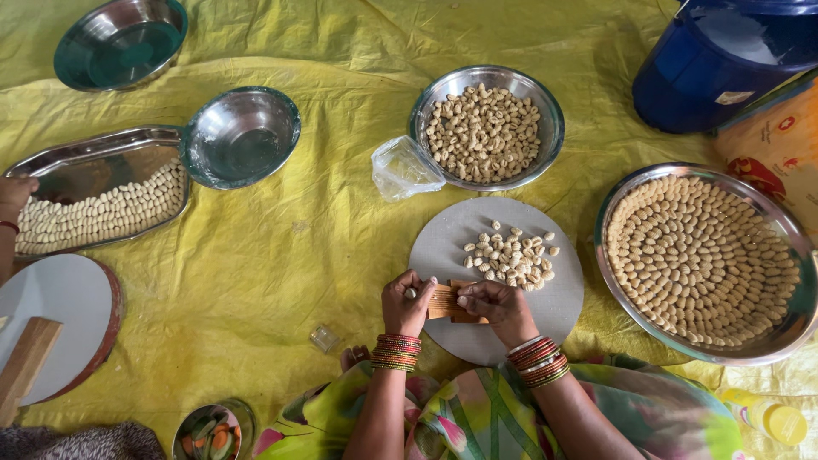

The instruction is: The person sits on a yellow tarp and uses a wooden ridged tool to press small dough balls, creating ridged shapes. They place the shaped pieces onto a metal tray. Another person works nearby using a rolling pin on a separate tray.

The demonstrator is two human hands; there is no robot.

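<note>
Where dough pieces (509,255) lie close, left hand (407,304) and right hand (498,307) (both curled) clamped on ridged wooden board (445,302).

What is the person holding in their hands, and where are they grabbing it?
A small ridged wooden board. The left hand grips its left end, the right hand its right end.

Ridged wood comb (445,302), shiny steel bowls (545,128), matt yellow cloth (281,247)

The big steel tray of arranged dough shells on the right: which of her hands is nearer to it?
Right. The right hand sits on the ridged wooden board, closer to the big steel tray; the left hand holds the board's far side, further from it.
</note>
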